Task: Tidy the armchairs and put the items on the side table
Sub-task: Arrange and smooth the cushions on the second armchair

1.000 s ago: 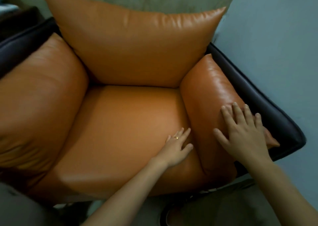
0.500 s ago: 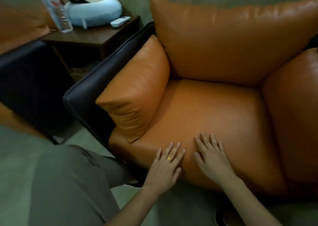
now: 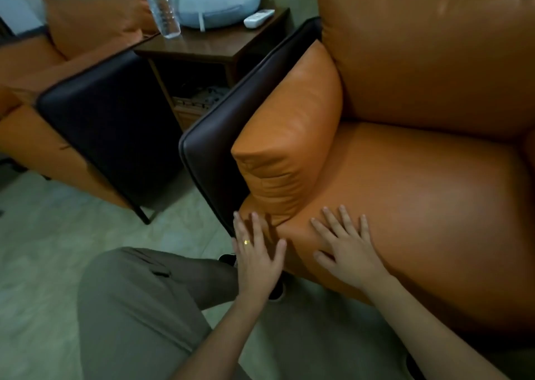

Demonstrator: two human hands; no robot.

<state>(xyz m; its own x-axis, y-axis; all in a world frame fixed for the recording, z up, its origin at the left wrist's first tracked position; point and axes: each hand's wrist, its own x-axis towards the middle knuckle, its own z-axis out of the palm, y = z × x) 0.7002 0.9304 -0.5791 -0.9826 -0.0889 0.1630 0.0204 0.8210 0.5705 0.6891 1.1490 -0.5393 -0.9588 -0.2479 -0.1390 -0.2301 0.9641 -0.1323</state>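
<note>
Orange leather armchair (image 3: 419,191), right of frame: front seat edge is pressed by left hand (image 3: 257,252) and right hand (image 3: 347,249), fingers (image 3: 246,235) spread flat.

Lighting: dim, greenish indoor cast. Glare: I note soft sheen on the seat cushion (image 3: 419,194). Edges: wide-angle bending. Focus: soft; bottle (image 3: 162,6) smeared.

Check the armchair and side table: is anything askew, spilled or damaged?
Nothing serious. The orange leather arm cushion is creased at its front end. The clear plastic bottle, pale blue neck pillow and white remote rest on the dark wooden side table.
</note>
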